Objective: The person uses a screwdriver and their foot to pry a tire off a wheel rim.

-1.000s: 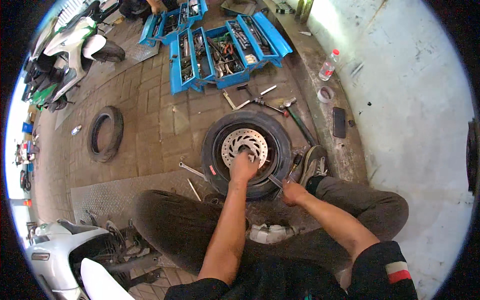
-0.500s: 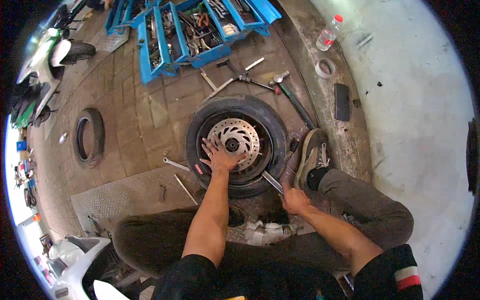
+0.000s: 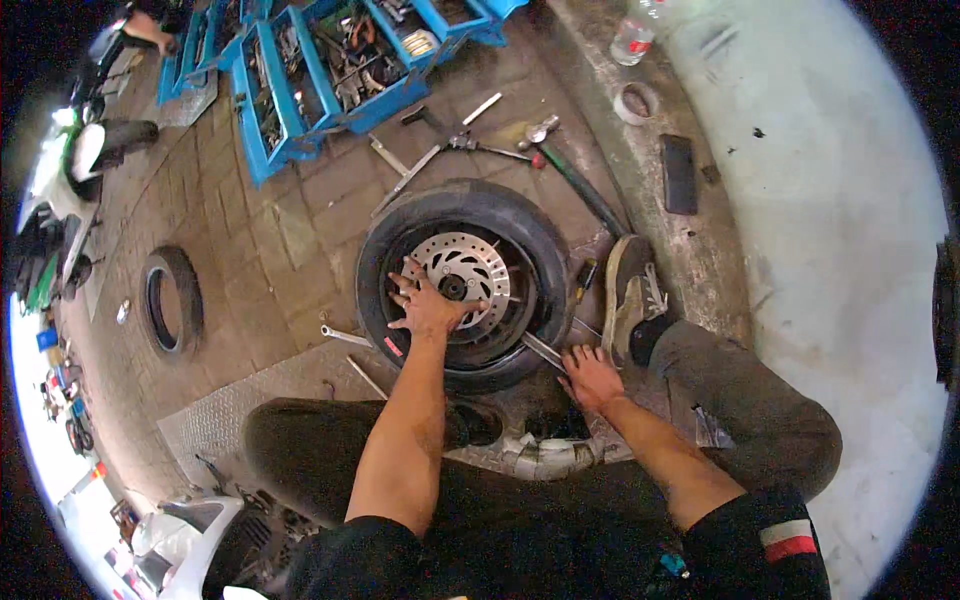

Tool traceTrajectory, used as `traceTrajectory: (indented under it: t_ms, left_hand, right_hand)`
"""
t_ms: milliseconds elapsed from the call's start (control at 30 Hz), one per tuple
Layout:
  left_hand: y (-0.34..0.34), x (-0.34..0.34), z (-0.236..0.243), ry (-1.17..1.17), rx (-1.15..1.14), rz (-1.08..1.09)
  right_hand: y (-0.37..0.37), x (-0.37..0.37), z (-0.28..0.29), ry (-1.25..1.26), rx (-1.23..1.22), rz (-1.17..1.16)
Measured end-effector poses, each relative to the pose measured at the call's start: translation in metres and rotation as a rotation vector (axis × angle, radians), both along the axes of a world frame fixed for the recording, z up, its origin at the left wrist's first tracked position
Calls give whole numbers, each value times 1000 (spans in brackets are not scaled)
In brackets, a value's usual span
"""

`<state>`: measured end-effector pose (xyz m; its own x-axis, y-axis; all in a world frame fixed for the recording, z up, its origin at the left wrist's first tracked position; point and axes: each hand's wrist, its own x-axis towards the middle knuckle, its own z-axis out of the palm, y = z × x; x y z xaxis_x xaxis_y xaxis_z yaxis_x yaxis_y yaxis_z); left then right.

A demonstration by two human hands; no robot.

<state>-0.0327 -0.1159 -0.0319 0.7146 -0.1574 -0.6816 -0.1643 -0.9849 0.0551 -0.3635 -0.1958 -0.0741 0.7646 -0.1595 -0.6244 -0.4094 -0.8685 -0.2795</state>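
Observation:
A wheel with a black tire (image 3: pixel 462 200) and silver perforated brake disc (image 3: pixel 465 253) lies in front of me. My left hand (image 3: pixel 428 310) is spread on the disc's left part, fingers apart. A metal tire lever (image 3: pixel 543 349) sits at the tire's lower right bead. My right hand (image 3: pixel 590 376) rests at its outer end with fingers loosely extended. A yellow-and-black screwdriver (image 3: pixel 586 280) lies right of the tire, a wrench (image 3: pixel 345 335) to its left.
Blue toolboxes (image 3: pixel 330 80), a green-handled hammer (image 3: pixel 580 186) and other tools lie ahead. A loose tire (image 3: pixel 188 300), scooters (image 3: pixel 85 175), a bottle (image 3: pixel 632 42), tape roll (image 3: pixel 634 104) and phone (image 3: pixel 679 175) surround me. Another person's hand (image 3: pixel 150 35) is at upper left.
My left hand has gone from the hub to lying spread on the disc. My right hand's fingers have loosened on the lever. The view has shifted.

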Motion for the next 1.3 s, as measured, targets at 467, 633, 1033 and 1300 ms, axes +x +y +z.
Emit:
traceTrajectory:
  t_ms: [467, 633, 1033, 1300]
  left_hand:
    - [-12, -3, 0, 20, 3, -76]
    - [26, 21, -34, -54, 26, -141]
    - [5, 12, 0, 11, 40, -92]
    - [0, 13, -5, 37, 15, -111]
  right_hand:
    - [33, 3, -47, 183, -757, 579]
    - [54, 42, -5, 251, -814, 583]
    - [33, 70, 13, 432, -244, 233]
    - [-76, 179, 199, -57, -44, 27]
